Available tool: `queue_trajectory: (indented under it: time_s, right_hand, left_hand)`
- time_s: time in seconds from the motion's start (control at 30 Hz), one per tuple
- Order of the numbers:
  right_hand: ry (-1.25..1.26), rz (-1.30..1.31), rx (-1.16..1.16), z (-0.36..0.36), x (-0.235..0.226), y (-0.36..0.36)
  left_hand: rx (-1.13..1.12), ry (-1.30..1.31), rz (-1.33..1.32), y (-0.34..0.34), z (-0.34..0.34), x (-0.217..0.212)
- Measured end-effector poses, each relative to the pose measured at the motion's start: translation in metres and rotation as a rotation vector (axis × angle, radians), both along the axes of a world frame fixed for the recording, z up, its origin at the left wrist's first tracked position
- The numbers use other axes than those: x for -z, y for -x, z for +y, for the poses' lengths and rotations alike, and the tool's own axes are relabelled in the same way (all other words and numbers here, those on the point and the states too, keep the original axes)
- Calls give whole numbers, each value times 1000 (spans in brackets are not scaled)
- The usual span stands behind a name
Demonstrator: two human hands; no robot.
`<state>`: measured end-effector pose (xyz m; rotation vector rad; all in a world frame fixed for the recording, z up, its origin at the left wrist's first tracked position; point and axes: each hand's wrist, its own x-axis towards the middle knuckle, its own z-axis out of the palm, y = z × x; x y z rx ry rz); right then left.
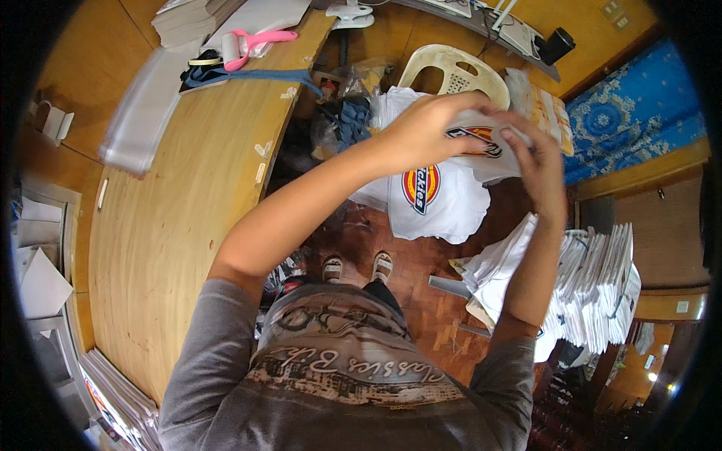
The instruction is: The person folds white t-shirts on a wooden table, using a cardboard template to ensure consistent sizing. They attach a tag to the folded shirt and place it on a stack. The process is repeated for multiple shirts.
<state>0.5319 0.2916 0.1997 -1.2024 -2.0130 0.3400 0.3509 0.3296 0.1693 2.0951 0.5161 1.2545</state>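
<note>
Both my arms reach forward above a pile of white shirts with a red, yellow and black emblem, which lies on a cream plastic chair. Between the hands hangs a white printed shirt with the same sort of emblem, apparently folded. My left hand grips its left and upper side, thumb across the print. Curled fingers of my right hand, slightly blurred, hold its right edge. Part of the shirt is hidden behind the fingers.
At left stands a long wooden table with a pink-handled roller, blue strap and plastic sleeves. Stacked folded white garments stand at right. A blue patterned curtain hangs beyond; plastic-wrapped bundles lie beside the chair.
</note>
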Motion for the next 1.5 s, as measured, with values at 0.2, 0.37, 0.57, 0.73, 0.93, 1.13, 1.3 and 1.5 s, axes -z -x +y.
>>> queue_trajectory:
  time_s: [0.2,0.37,0.57,0.73,0.93,1.13,1.3,1.5]
  right_hand:
    - [-51,65,60,-49,-68,10]
    - [-30,20,103,-66,-54,10]
    - [365,283,54,-97,-20,-7]
    - [755,-228,-170,-91,65,-35]
    - [776,-76,151,-95,201,-89]
    - [-79,-89,603,-97,43,-204]
    - [-191,-180,848,-52,0,-260]
    - [-21,-869,798,3,34,-348]
  left_hand:
    - [-4,-87,-220,-30,-18,-37]
    - [50,87,-156,-34,-41,-12]
    - [737,440,377,14,-62,43]
    - [767,184,74,66,-77,-24]
    - [544,300,-97,132,-70,-64]
    - [247,621,770,187,-48,-4]
    - [307,603,966,173,-4,69]
    - [-567,-332,704,66,85,-12]
